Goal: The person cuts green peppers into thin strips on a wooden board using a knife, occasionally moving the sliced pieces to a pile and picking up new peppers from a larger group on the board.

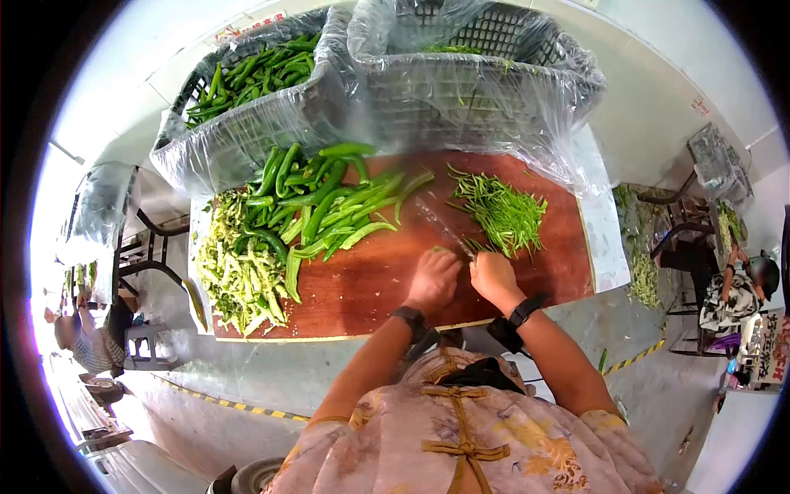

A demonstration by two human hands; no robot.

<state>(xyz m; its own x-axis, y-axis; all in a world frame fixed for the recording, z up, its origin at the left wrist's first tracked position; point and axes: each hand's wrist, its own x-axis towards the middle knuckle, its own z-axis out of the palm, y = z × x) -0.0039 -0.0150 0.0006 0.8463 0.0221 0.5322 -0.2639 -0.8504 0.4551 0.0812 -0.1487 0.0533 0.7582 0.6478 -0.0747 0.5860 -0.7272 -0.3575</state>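
My right hand (495, 281) is closed around the handle of a knife (444, 226), its blade slanting away to the upper left over the wooden board (354, 296). Close beside it, my left hand (434, 280) rests on the board with its fingers curled in; what they hold, if anything, is hidden. Beyond the knife, to the right, lies a heap of thin green pepper strips (506, 214). Left of my hands are long green peppers (313, 193), some whole and some slit open. Pale pepper cores and seeds (239, 272) are piled at the board's left end.
Behind the board stand two plastic-lined crates: the left crate (247, 136) holds whole green peppers, the right crate (477, 82) a few green pieces. Other people work at tables on the far left and far right. Yellow-black tape (239, 405) marks the floor.
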